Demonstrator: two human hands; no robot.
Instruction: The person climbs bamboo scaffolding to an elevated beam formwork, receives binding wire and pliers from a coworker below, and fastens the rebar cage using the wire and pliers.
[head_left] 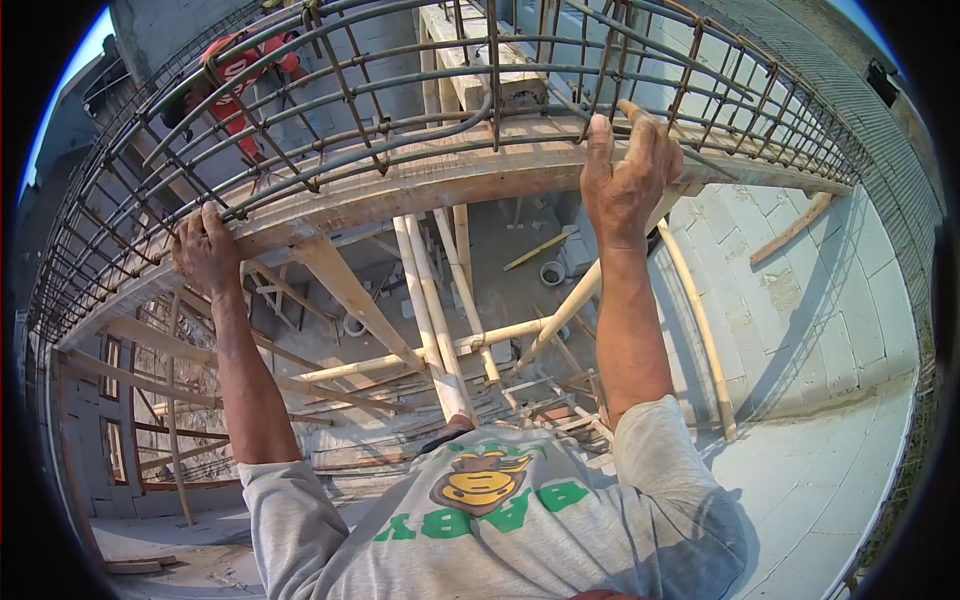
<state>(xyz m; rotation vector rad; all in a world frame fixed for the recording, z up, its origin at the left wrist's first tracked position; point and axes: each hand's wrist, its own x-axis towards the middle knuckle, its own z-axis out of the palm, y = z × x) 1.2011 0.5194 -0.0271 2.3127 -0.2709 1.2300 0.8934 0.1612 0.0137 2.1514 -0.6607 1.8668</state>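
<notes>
A long wooden formwork board curves across the view, with a cage of tied steel rebar lying along it. My left hand is closed over the board's edge at the left, fingertips right at the lowest bars. Farther right, my right hand grips the same board, its thumb pointing up and its fingers hooked over the top beside the rebar. Both arms are stretched forward.
Bamboo poles and a timber brace stand below the board. Far down, the floor holds a bucket and scattered timber. A pale block wall rises at right. Beyond the cage at upper left is a person in red.
</notes>
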